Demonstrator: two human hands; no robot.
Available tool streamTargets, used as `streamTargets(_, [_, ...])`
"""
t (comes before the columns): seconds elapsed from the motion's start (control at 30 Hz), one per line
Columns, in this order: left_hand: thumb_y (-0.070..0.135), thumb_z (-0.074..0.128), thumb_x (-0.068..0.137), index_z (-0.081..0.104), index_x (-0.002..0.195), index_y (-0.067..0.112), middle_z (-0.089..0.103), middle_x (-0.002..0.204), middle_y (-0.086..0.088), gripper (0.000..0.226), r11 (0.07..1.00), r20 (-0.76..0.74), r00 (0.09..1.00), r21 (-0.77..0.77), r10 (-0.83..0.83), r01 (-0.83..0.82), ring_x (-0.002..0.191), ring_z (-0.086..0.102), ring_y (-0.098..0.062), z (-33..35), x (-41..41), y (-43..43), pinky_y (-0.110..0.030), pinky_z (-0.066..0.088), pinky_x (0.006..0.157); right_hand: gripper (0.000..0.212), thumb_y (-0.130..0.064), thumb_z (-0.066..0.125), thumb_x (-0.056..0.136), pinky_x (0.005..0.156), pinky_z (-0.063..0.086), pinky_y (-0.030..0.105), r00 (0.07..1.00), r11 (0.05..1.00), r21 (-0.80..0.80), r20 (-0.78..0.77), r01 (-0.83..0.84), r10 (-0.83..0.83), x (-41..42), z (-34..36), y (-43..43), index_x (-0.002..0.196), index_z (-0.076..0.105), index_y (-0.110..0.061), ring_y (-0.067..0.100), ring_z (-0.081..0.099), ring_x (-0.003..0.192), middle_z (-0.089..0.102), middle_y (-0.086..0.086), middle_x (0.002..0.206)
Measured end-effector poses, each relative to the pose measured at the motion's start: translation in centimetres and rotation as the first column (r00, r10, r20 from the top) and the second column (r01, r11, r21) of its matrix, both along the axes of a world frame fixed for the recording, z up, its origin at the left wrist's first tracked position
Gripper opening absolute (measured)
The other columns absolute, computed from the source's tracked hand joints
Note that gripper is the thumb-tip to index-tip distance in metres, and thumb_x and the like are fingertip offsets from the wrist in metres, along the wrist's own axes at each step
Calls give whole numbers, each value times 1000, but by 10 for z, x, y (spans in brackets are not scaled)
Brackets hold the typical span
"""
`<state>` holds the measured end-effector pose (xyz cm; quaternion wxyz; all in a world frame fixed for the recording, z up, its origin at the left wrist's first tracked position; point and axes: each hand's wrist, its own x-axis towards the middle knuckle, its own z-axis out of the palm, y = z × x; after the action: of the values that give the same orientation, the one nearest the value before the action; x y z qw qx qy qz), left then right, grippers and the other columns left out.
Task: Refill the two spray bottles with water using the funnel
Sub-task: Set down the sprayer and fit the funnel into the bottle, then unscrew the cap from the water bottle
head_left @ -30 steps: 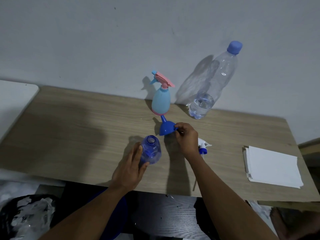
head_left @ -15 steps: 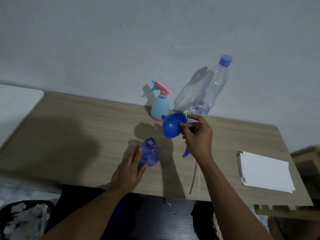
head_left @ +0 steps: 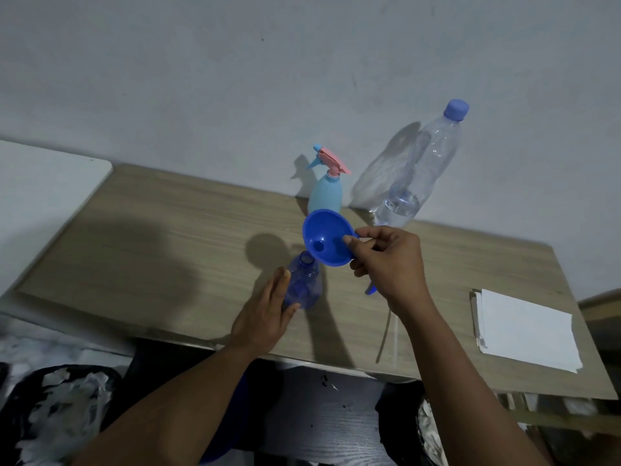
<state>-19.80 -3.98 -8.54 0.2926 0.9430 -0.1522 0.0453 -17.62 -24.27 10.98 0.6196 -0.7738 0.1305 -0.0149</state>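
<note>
My right hand (head_left: 389, 264) pinches the rim of a blue funnel (head_left: 326, 238), held in the air with its mouth facing me, just up and right of an open transparent blue spray bottle (head_left: 304, 282). My left hand (head_left: 265, 314) holds that bottle's left side as it stands near the table's front edge. A light blue spray bottle with a pink trigger head (head_left: 325, 188) stands by the wall. Beside it a clear water bottle with a blue cap (head_left: 420, 173) holds a little water. The blue bottle's spray head (head_left: 370, 290) lies mostly hidden behind my right wrist.
The wooden table (head_left: 161, 237) stands against a grey wall. A stack of white paper (head_left: 524, 331) lies at the table's right end. A white surface (head_left: 43, 190) adjoins the table on the left. Dark bags sit on the floor below.
My right hand lifted the funnel off the table and turned it mouth-up, bringing it toward the open blue bottle. My left hand stayed on the bottle.
</note>
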Motion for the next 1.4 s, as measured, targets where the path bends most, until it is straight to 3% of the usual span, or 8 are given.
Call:
streamTargets(0.3, [48,45,95,2,155,32,32,157,-11,75,993,55,998,-112,-20,26,134,49,-30,-6,-2,2,-45,56,93,20,-14,78,85,33,38,14,999,997,-64,-33,-42,40,2,-4,13,95,66,-1,8,57,40,71,17,70])
streamTargets(0.47, [43,51,94,6,156,26,30,159,-8,78,987,17,1000,-162,-18,21,137,46,-26,-8,0,4,-44,52,99,20,-13,79,84,47,50,27,999,998,-45,-26,-42,41,4,-17,12,93,67,-1,16,61,47,70,13,63])
streamTargets(0.67, [43,55,94,12,157,23,31,159,-1,79,974,-5,1000,-224,-22,20,137,45,-20,-10,1,7,-43,50,102,19,-14,78,85,47,52,27,999,999,-23,-18,-42,42,4,-23,11,93,67,-1,16,61,47,70,12,63])
streamTargets(0.93, [50,49,91,16,154,19,24,158,-7,78,962,-59,993,-248,100,-112,140,40,-25,-6,-21,4,-36,42,107,22,-18,73,90,45,49,27,998,999,8,-41,50,-50,-6,-36,-26,89,68,3,18,58,47,68,17,66])
streamTargets(1.03, [64,40,92,28,149,12,34,149,-13,78,940,-75,972,-248,224,-236,134,44,-30,-10,-47,-5,-43,43,107,19,-16,72,90,46,48,27,991,993,9,-66,116,-115,-9,-47,-58,90,68,2,19,59,48,69,16,69])
streamTargets(1.13, [62,38,94,43,137,16,51,132,-10,63,966,9,988,-213,154,-148,120,51,-28,-2,-78,-34,-35,41,104,15,-15,72,90,61,57,42,982,984,-14,-71,176,-177,-6,-53,-93,92,69,-1,18,62,52,70,14,70])
streamTargets(1.23, [49,54,90,39,134,37,53,127,5,48,920,-105,994,-390,-14,-29,116,50,2,31,-73,-87,-12,41,95,19,-18,71,90,75,60,47,979,980,-20,-45,199,-199,7,-45,-128,101,68,-3,14,63,58,69,12,73])
streamTargets(1.4, [41,57,93,40,141,26,55,127,7,53,828,-86,996,-558,13,-58,112,54,-2,112,19,-184,-32,49,95,32,-33,69,91,83,60,52,984,983,-83,87,165,-158,52,-6,-172,114,67,-10,18,70,76,72,5,92])
